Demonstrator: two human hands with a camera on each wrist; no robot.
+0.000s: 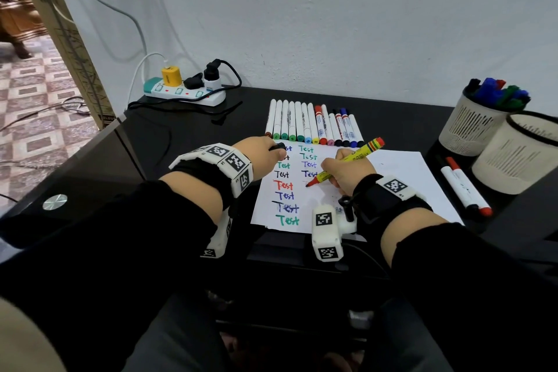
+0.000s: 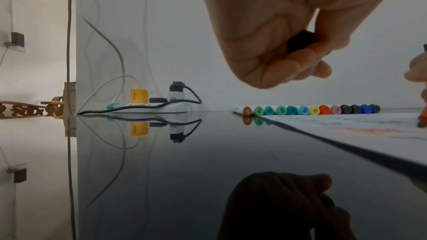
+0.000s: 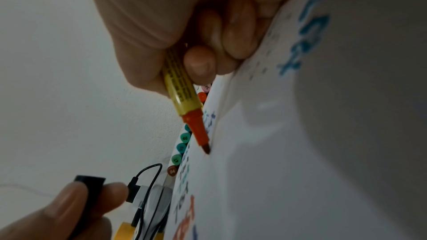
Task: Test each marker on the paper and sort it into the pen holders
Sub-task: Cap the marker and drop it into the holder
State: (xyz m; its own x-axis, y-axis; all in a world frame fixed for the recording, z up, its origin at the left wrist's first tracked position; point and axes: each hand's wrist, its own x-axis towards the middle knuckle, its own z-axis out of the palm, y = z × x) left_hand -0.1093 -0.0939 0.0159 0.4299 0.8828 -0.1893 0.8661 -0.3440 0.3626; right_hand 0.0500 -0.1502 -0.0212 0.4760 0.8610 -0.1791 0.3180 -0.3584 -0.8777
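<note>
**Yellow marker on the page, cap waiting in the other hand**

Sleeved forearms fill the bottom of the head view, and just above them the right hand (image 1: 347, 174) curls round a yellow marker (image 1: 347, 161) low on its barrel, in a writing grip, red tip touching the paper (image 1: 401, 172) at centre frame, beside the columns of "Test". The left hand (image 1: 262, 151), centre-left, pinches a small black cap (image 1: 279, 146) between thumb and fingers. I'd judge the marker light and stiff, its smooth plastic a little slippery, so a hold near the nib suits writing; mid-barrel would suit carrying it. Thin paper may slide on the glossy desk (image 1: 181, 142). Beyond the sheet lies a row of markers (image 1: 314, 124). At the right edge stand two pen holders (image 1: 471, 127), the farther holding markers.
</note>
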